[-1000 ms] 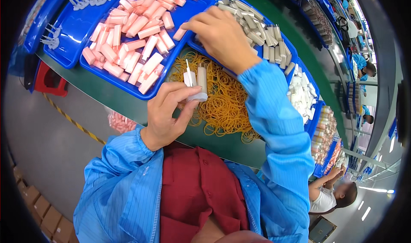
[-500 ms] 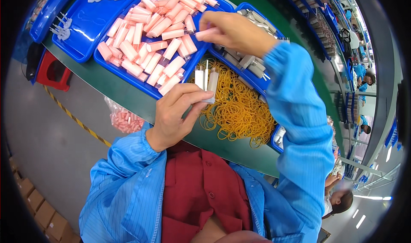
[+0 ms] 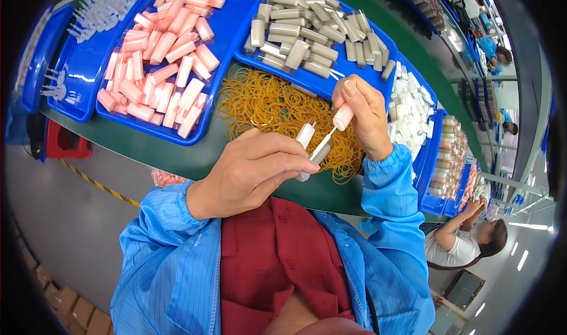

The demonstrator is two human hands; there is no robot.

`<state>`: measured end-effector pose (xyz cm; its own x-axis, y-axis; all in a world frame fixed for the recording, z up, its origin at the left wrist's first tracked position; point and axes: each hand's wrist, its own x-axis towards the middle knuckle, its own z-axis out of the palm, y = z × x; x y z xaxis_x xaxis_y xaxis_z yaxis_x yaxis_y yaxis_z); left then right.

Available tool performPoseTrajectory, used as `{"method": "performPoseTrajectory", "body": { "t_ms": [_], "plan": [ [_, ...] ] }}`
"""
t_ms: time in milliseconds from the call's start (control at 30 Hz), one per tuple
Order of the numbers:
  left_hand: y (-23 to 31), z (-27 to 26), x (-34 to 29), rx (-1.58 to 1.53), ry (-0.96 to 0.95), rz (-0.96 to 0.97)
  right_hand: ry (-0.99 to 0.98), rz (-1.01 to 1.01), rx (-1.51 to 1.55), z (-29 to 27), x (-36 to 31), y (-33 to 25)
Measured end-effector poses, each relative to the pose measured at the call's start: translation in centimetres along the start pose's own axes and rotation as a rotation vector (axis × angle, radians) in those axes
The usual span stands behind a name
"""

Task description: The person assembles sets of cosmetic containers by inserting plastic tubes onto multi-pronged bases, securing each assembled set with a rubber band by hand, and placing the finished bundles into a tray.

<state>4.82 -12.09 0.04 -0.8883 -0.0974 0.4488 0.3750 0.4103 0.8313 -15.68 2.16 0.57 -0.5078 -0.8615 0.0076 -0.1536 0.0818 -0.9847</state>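
Note:
My left hand [image 3: 242, 172] pinches a pale base [image 3: 303, 175] that carries a white tube [image 3: 305, 135], a grey tube [image 3: 321, 154] and a thin white rod [image 3: 326, 140] standing between them. Closed on a pink tube [image 3: 342, 118], my right hand [image 3: 367, 113] tilts it so its lower end meets the rod's tip; whether the rod has entered the tube I cannot tell. Beneath both hands spreads a loose pile of yellow rubber bands [image 3: 260, 99].
Blue trays line the green table [image 3: 177, 158]: pronged pale bases [image 3: 106, 10] at left, pink tubes [image 3: 177, 46], grey tubes [image 3: 301, 28] behind the bands, and white tubes [image 3: 410, 105] at right. A seated person [image 3: 466, 237] works farther right; a red stool [image 3: 68, 140] stands at left.
My right hand has come from the pink tubes' tray to the rod on the base, bringing a pink tube. My left hand has tilted the base. The view has shifted right.

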Motion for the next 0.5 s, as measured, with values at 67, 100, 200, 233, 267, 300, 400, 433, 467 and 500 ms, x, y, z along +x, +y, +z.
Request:
{"method": "performPoseTrajectory", "body": {
  "t_ms": [67, 100, 200, 233, 267, 300, 400, 433, 467, 500],
  "plan": [
    [0.2, 0.6, 0.5, 0.021, -0.012, 0.021, 0.037, -0.014, 0.02, -0.3, -1.0, 0.4],
    [0.3, 0.9, 0.6, 0.025, -0.025, 0.023, 0.05, -0.034, 0.017, -0.4, -1.4, 0.6],
    [0.8, 1.6, 0.8, 0.07, -0.072, 0.045, 0.066, -0.06, 0.043, -1.1, -2.5, 0.9],
    [0.8, 1.8, 0.8, 0.08, -0.065, 0.047, 0.075, -0.061, 0.041, -1.3, -2.7, 1.1],
    [0.8, 2.0, 0.9, 0.091, -0.058, 0.05, 0.084, -0.064, 0.037, -1.5, -2.8, 1.3],
    [0.9, 2.2, 1.0, 0.095, -0.065, 0.052, 0.09, -0.068, 0.042, -1.5, -3.1, 1.4],
    [1.2, 2.5, 1.0, 0.104, -0.091, 0.055, 0.124, -0.083, 0.074, -1.5, -3.7, 1.7],
    [1.3, 2.6, 1.0, 0.112, -0.091, 0.052, 0.109, -0.074, 0.063, -1.8, -3.9, 1.7],
    [1.3, 2.7, 1.1, 0.12, -0.09, 0.048, 0.094, -0.065, 0.051, -2.0, -4.0, 1.8],
    [1.3, 2.7, 1.1, 0.121, -0.095, 0.048, 0.097, -0.065, 0.054, -1.9, -4.1, 1.8]
  ]
}}
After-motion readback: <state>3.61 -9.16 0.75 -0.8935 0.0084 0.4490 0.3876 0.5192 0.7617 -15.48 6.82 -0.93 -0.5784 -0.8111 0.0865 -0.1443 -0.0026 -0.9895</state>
